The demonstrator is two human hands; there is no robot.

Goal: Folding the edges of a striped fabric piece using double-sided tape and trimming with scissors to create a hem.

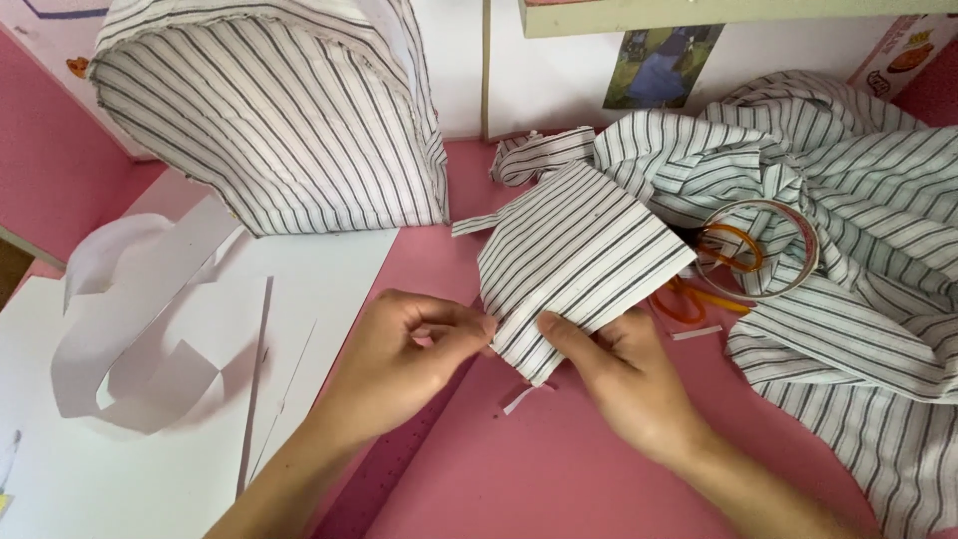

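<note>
A folded piece of white cloth with dark stripes is held up over a pink table. My left hand pinches its lower left edge between thumb and fingers. My right hand grips the lower edge from the right, thumb on top. The piece joins a larger heap of the same striped cloth on the right.
A striped cloth-covered dome shape stands at the back left. White paper sheets and curled paper strips lie on the left. A clear tape roll and orange-handled scissors rest by the heap. A dark pink ruler lies under my left wrist.
</note>
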